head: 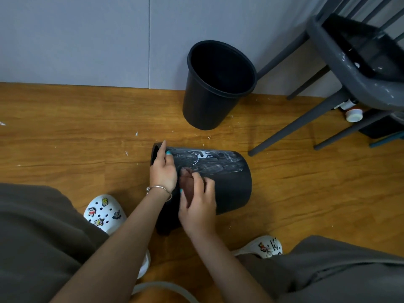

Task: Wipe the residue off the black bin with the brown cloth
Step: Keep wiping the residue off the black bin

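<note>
Two black bins show in the head view: one lies on its side on the wooden floor (65, 127) between my feet and the wall, the other stands upright (209, 106) behind it, against the wall (87, 40). The lying bin (231, 189) is the one I am working on; its upper side carries white streaks of residue (218, 160) around a printed mark.

Left to right. One white clog (102, 212) sits beside my left forearm. My left hand (162, 171) grips the bin's rim at its open end, fingers curled over the edge, steadying it. One brown cloth (187, 182) is bunched under my right hand (197, 200), whose fingers curl round it and press it on the bin's side just below the streaks. A second clog (265, 248) shows at lower right. One grey chair (354, 84) stands at far right, with one white-capped bottle (353, 114) under it.

Handling, as I judge it: the bin looks like thin, light plastic, stiff enough to take pressure but round and smooth, so it would roll or slide if not braced. The rim is the sound place to take hold. The cloth is soft and limp; it is best kept wadded in the palm.
</note>
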Action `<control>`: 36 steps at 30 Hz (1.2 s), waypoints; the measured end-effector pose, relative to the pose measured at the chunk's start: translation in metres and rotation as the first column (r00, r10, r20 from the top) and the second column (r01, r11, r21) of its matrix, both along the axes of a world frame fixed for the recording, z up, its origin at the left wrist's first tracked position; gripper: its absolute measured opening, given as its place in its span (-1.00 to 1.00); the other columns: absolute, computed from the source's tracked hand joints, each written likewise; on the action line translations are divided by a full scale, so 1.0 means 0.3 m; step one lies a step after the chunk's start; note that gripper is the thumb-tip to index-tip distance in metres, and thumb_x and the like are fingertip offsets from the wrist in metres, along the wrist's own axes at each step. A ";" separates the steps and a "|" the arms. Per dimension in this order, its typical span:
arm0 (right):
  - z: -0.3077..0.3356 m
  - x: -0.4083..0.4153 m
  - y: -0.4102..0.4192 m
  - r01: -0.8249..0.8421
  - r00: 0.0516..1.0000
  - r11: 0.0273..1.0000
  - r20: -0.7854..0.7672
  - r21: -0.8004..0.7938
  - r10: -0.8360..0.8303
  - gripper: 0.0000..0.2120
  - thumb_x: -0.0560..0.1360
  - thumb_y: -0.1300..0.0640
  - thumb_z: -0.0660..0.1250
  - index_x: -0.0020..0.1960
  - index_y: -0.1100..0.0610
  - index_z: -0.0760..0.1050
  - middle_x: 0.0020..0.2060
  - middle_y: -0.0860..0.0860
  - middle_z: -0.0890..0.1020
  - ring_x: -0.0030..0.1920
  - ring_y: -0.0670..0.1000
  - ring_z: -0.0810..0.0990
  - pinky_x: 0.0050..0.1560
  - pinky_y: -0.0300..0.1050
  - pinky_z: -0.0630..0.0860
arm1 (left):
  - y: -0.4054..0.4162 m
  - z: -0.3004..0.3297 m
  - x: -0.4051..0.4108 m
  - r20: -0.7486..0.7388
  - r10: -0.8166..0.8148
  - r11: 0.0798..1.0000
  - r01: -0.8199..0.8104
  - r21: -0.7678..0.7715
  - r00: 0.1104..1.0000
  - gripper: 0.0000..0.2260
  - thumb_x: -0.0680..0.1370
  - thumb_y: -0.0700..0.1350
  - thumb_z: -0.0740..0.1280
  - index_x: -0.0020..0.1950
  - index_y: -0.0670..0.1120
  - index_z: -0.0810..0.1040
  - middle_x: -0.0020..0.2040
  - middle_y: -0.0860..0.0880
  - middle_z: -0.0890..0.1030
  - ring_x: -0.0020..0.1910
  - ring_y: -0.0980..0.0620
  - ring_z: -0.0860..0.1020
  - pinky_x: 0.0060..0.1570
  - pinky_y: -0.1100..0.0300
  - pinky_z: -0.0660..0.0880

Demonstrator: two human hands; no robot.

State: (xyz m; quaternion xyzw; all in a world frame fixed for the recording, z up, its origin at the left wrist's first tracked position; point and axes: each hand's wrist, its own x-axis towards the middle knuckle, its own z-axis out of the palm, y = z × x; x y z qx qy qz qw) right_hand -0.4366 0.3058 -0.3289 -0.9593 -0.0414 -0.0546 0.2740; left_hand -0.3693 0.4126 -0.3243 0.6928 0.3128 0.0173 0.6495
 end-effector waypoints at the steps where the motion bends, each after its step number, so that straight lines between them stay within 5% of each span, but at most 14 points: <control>1: -0.002 -0.001 -0.024 -0.071 0.997 0.997 0.001 -0.005 0.071 -0.53 0.51 0.01 0.32 0.37 0.05 0.32 0.19 0.03 0.38 0.11 -0.06 0.44 0.02 -0.25 0.46 | 0.000 0.003 -0.009 0.010 -0.004 1.000 0.005 -0.008 1.000 -0.61 0.65 -0.16 0.10 0.49 0.03 0.30 -0.04 0.18 0.44 -0.38 0.42 0.42 -0.35 0.67 0.24; 3: -0.009 0.029 -0.112 -0.072 0.997 0.997 -0.024 -0.023 0.071 -0.54 0.51 0.00 0.32 0.38 0.05 0.34 0.19 0.03 0.38 0.10 -0.02 0.48 -0.03 -0.26 0.45 | -0.001 0.004 -0.016 0.030 -0.026 0.999 0.026 -0.022 0.999 -0.61 0.65 -0.16 0.11 0.48 0.03 0.30 -0.15 0.23 0.42 -0.39 0.40 0.41 -0.35 0.65 0.28; 7: -0.001 0.084 -0.166 0.280 0.956 0.960 -0.096 0.024 -0.276 -0.53 0.53 0.05 0.33 0.40 0.11 0.34 0.21 0.07 0.37 0.12 0.11 0.52 -0.08 -0.13 0.53 | -0.008 -0.005 -0.001 -0.002 -0.021 0.998 0.021 -0.061 1.000 -0.61 0.66 -0.11 0.09 0.49 0.10 0.28 -0.32 0.14 0.39 -0.41 0.20 0.32 -0.51 0.52 0.31; 10: 0.023 0.048 -0.038 0.066 0.992 0.995 -0.110 0.069 -0.058 -0.53 0.53 0.01 0.33 0.40 0.04 0.33 0.24 0.00 0.33 0.16 -0.03 0.45 0.06 -0.19 0.50 | -0.005 -0.008 0.006 -0.002 -0.020 0.999 0.019 -0.042 1.000 -0.61 0.66 -0.11 0.09 0.50 0.09 0.27 -0.29 0.17 0.40 -0.38 0.19 0.36 -0.46 0.54 0.32; 13: 0.036 0.053 -0.025 -0.111 0.983 0.985 -0.134 0.134 0.129 -0.52 0.52 -0.02 0.35 0.40 -0.01 0.35 0.21 -0.07 0.34 0.16 -0.11 0.43 0.10 -0.27 0.47 | 0.010 0.012 0.009 0.042 -0.024 0.990 0.030 -0.138 0.999 -0.60 0.66 -0.11 0.10 0.51 0.07 0.24 0.12 0.16 0.50 -0.06 0.32 0.44 -0.11 0.63 0.27; 16: 0.041 0.098 -0.050 -0.048 0.985 0.986 -0.154 0.160 0.073 -0.51 0.52 -0.03 0.37 0.41 -0.02 0.37 0.22 -0.09 0.34 0.15 -0.20 0.36 0.08 -0.45 0.34 | 0.023 0.008 0.006 0.073 -0.048 0.967 0.064 -0.246 0.996 -0.56 0.67 -0.02 0.05 0.55 0.10 0.08 0.48 0.04 0.26 0.44 0.10 0.23 0.30 0.34 0.12; 19: 0.039 0.096 -0.007 -0.028 0.994 0.994 -0.103 0.109 0.039 -0.51 0.53 -0.06 0.34 0.43 -0.06 0.36 0.24 -0.09 0.32 0.19 -0.15 0.37 0.15 -0.26 0.46 | 0.008 0.006 -0.041 0.114 -0.013 0.910 0.059 -0.411 0.993 -0.58 0.68 -0.02 0.01 0.55 0.11 0.04 0.39 0.13 0.29 0.39 0.15 0.25 0.20 0.46 0.25; 24: 0.042 0.091 0.030 -0.104 0.995 0.991 -0.004 -0.081 0.104 -0.56 0.53 -0.07 0.31 0.39 -0.05 0.42 0.17 0.01 0.41 0.07 -0.02 0.50 -0.03 -0.13 0.56 | 0.010 -0.024 -0.062 0.133 -0.003 0.912 0.057 -0.406 0.991 -0.58 0.67 -0.02 0.01 0.53 0.19 0.07 0.37 0.16 0.30 0.29 0.19 0.35 0.18 0.31 0.32; 27: 0.073 0.177 0.075 -0.116 0.992 0.980 -0.070 -0.160 0.106 -0.61 0.55 -0.09 0.26 0.35 -0.05 0.44 0.19 0.03 0.39 0.07 0.04 0.53 0.01 -0.07 0.55 | 0.012 -0.024 -0.070 0.130 -0.016 0.927 0.064 -0.369 0.991 -0.57 0.67 -0.05 0.00 0.55 0.14 0.07 0.36 0.15 0.32 0.27 0.21 0.34 0.07 0.41 0.30; 30: 0.103 0.311 0.131 -0.135 0.979 0.961 -0.185 -0.240 0.092 -0.65 0.56 -0.11 0.23 0.33 -0.07 0.44 0.18 0.00 0.37 0.08 0.09 0.53 0.03 -0.03 0.55 | 0.011 -0.021 -0.077 0.156 -0.022 0.927 0.079 -0.367 0.987 -0.57 0.67 -0.05 0.01 0.55 0.11 0.07 0.40 0.14 0.32 0.35 0.17 0.31 0.21 0.32 0.30; 36: 0.069 0.121 0.049 -0.220 0.974 0.966 -0.086 -0.135 0.209 -0.59 0.53 -0.04 0.29 0.37 -0.06 0.41 0.17 -0.02 0.36 0.03 -0.01 0.52 -0.03 -0.15 0.54 | 0.028 -0.032 -0.040 0.125 0.041 0.899 0.018 -0.438 0.991 -0.58 0.68 -0.07 0.02 0.54 0.12 0.12 0.36 0.13 0.34 0.28 0.19 0.37 0.16 0.36 0.32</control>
